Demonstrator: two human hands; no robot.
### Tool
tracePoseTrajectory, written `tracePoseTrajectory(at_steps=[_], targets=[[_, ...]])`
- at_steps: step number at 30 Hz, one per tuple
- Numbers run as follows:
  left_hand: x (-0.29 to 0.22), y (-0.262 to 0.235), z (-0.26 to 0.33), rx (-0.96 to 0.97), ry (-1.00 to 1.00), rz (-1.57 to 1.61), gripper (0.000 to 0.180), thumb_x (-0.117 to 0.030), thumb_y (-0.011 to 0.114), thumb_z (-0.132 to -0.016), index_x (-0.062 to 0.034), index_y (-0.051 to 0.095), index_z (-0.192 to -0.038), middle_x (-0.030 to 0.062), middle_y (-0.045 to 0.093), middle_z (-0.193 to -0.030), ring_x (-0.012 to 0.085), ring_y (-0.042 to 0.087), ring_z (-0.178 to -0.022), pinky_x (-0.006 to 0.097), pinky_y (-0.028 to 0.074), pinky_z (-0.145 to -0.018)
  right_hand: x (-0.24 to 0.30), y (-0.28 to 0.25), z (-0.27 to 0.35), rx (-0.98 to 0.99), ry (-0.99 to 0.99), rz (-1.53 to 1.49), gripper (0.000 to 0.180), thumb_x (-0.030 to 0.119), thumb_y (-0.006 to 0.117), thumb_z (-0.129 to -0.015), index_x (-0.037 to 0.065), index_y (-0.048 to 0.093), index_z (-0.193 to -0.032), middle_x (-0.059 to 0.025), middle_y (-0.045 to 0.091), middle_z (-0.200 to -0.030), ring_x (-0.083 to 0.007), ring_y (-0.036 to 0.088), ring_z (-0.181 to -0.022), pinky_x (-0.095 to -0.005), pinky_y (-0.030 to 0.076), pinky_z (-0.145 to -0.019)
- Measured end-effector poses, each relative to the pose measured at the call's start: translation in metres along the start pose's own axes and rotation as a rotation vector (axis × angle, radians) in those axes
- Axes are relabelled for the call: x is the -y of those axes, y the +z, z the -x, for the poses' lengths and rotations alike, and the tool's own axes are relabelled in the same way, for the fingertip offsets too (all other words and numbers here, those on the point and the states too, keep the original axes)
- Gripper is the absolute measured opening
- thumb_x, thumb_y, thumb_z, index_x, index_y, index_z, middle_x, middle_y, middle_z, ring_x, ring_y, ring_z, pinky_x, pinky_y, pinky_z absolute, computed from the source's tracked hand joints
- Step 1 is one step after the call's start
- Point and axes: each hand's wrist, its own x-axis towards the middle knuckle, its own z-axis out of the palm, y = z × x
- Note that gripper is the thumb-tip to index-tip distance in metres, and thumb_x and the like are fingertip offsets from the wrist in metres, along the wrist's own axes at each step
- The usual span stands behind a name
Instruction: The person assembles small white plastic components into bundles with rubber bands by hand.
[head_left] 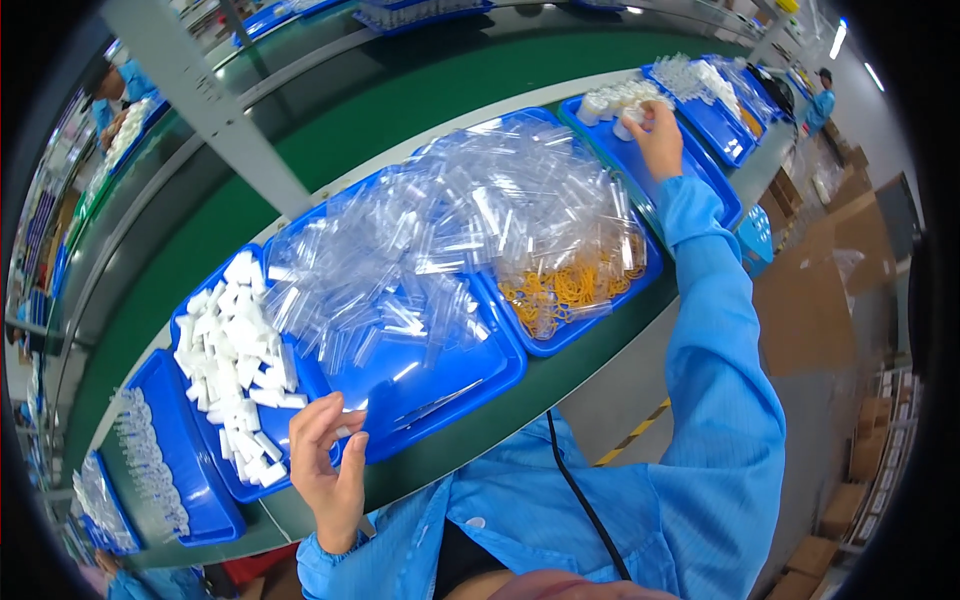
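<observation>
My left hand [330, 465] is at the front edge of the trays, thumb and fingers curled around a small whitish piece [345, 431], partly hidden by the fingers. Beside it, a blue tray [222, 455] is heaped with short white cylinders [240, 345]. My right arm stretches to the far right, where my right hand [657, 142] grips a whitish round bundle [630, 122] at the end of another blue tray [640, 165]. Similar bundles [600, 102] stand against it. Between my hands, clear plastic tubes [430, 215] lie piled across two blue trays.
Yellow rubber bands [570, 287] lie among tubes in the right middle tray. Small clear parts [150, 460] line a tray at far left. More filled trays [735, 140] stand beyond my right hand. A grey metal post [205, 105] rises behind the trays. Other people [820, 103] are farther off.
</observation>
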Motion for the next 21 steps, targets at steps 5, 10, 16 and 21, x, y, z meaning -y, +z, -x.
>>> tracePoseTrajectory(at_steps=[5,10,16,21], targets=[[0.006,-0.032,0.012,-0.123,0.126,-0.253,0.037,0.009,0.07,-0.081,-0.0001,0.065,-0.116,0.0161,0.064,-0.112,0.0223,0.069,-0.09,0.031,0.053,-0.079,-0.035,-0.009,-0.017,0.133,-0.022,-0.032,0.058,0.033,0.074,-0.086,-0.001,0.056,-0.13,-0.0201,0.062,-0.123,-0.0316,0.062,-0.109,-0.0402,0.047,-0.095],[0.017,-0.107,0.021,-0.479,0.182,-0.542,0.021,0.008,0.069,-0.083,0.0005,0.069,-0.102,0.0126,0.067,-0.094,0.0204,0.064,-0.079,0.028,0.05,-0.069,0.01,-0.089,0.014,0.215,0.037,-0.391,0.044,0.024,0.062,-0.099,0.0,0.054,-0.135,-0.0138,0.058,-0.133,-0.021,0.057,-0.12,-0.0315,0.045,-0.101],[0.055,-0.179,0.004,-0.501,0.041,-0.786,0.014,0.005,0.068,-0.084,-0.0031,0.069,-0.096,0.0086,0.065,-0.089,0.0209,0.065,-0.077,0.03,0.051,-0.065,0.195,-0.135,0.116,0.313,-0.124,-0.451,0.03,0.016,0.059,-0.1,-0.001,0.059,-0.125,-0.011,0.063,-0.123,-0.0202,0.06,-0.112,-0.031,0.046,-0.099],[0.066,-0.2,-0.027,-0.231,0.214,-1.16,0.011,-0.006,0.068,-0.084,-0.0068,0.068,-0.095,0.0087,0.063,-0.091,0.0287,0.064,-0.082,0.036,0.053,-0.068,0.314,-0.101,0.18,0.7,-0.727,-0.447,0.021,0.0,0.072,-0.082,0.002,0.067,-0.102,-0.0124,0.067,-0.098,-0.0252,0.064,-0.089,-0.0337,0.049,-0.08]])
